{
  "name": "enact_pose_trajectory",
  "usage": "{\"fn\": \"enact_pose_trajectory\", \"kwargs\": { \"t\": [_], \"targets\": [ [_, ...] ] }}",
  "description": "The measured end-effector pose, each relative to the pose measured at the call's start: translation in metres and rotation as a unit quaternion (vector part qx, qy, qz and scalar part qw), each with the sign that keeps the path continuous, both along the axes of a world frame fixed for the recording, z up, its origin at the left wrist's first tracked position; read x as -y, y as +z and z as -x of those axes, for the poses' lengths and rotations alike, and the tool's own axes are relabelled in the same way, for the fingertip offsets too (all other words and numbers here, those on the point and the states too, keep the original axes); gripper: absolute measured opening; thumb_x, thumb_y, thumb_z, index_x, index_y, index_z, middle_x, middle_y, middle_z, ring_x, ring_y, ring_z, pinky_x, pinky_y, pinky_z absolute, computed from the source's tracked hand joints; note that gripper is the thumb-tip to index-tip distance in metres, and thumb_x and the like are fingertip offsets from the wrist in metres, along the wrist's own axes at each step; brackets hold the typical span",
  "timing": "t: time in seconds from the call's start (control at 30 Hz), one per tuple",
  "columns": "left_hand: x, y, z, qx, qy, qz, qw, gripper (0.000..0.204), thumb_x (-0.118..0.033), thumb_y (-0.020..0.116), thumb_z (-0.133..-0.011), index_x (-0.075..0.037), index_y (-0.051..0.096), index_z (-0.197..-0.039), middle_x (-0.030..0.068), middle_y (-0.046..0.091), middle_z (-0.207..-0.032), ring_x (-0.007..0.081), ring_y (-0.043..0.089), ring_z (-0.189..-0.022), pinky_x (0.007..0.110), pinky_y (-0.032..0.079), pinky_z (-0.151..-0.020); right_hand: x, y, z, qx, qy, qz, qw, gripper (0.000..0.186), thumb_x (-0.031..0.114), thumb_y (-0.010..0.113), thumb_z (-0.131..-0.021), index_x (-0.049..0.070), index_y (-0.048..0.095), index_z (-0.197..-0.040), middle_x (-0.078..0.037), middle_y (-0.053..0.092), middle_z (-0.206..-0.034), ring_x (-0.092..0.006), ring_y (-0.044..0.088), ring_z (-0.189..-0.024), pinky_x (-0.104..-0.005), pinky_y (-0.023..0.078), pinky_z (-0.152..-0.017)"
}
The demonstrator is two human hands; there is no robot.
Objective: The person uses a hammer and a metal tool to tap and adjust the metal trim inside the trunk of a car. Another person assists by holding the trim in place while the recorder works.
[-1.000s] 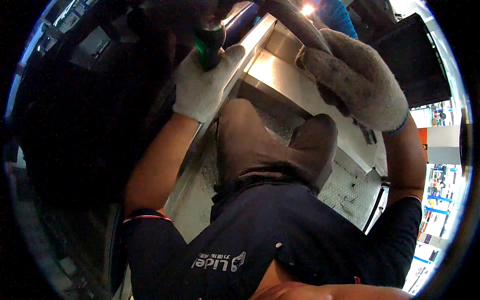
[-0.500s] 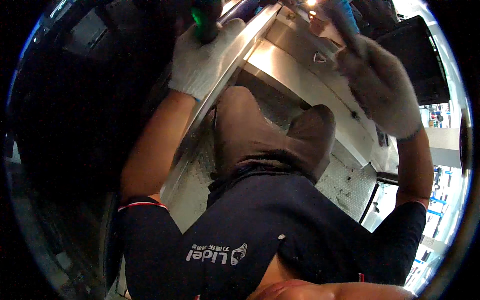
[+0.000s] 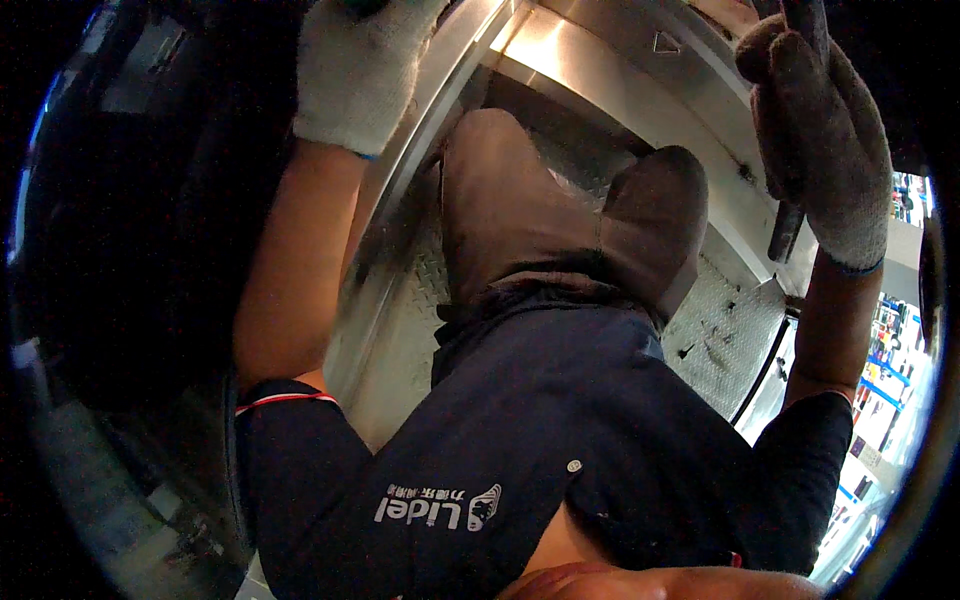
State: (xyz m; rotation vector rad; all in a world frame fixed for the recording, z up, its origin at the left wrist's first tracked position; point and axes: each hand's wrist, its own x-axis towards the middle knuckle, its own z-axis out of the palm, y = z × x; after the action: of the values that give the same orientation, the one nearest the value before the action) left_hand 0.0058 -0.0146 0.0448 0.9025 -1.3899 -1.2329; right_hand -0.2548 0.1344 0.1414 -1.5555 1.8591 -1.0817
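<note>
My left hand [image 3: 358, 72], in a white knit glove, is raised at the top left beside a shiny steel frame edge [image 3: 400, 190]. Its fingers close on a green-handled tool whose tip barely shows at the picture's top edge. At the top right, my right hand [image 3: 825, 150] wears a grey soiled glove and grips a dark metal bar [image 3: 787, 232] that hangs down out of the fist. Below both hands are my own dark blue shirt and brown trousers.
Patterned steel tread plate [image 3: 725, 335] and a folded steel panel [image 3: 600, 55] lie under my legs. A dark machine body [image 3: 130, 250] fills the left side. A bright shop area with shelves [image 3: 890, 370] shows at the far right.
Both hands have gone up toward the top of the picture. The green tool has nearly left the view, and the right hand has shifted to the right with the bar.
</note>
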Motion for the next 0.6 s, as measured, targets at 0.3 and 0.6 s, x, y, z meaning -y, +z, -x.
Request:
{"fn": "enact_pose_trajectory", "kwargs": {
  "t": [0.3, 0.6],
  "targets": [
    [0.002, 0.009, 0.003, -0.013, 0.000, 0.001, 1.000, 0.045, -0.037, 0.077, -0.100, -0.021, 0.047, -0.071, -0.0100, 0.038, -0.059, 0.0031, 0.031, -0.049, 0.027, 0.023, -0.047, -0.001, 0.005, 0.013, -0.010, 0.024, 0.015, 1.000, 0.043, 0.038, 0.061, -0.109, 0.001, 0.068, -0.128, -0.001, 0.067, -0.082, -0.0020, 0.051, -0.052, -0.0200, 0.032, -0.045],
    [0.005, 0.010, 0.000, -0.032, -0.008, -0.006, 0.999, 0.044, -0.037, 0.077, -0.100, -0.021, 0.047, -0.071, -0.0100, 0.038, -0.059, 0.0032, 0.031, -0.049, 0.027, 0.023, -0.048, 0.004, 0.009, 0.025, -0.017, 0.088, -0.006, 0.996, 0.040, 0.025, 0.062, -0.107, 0.002, 0.062, -0.141, -0.015, 0.068, -0.121, -0.0159, 0.068, -0.092, -0.0254, 0.053, -0.073]
  ]
}}
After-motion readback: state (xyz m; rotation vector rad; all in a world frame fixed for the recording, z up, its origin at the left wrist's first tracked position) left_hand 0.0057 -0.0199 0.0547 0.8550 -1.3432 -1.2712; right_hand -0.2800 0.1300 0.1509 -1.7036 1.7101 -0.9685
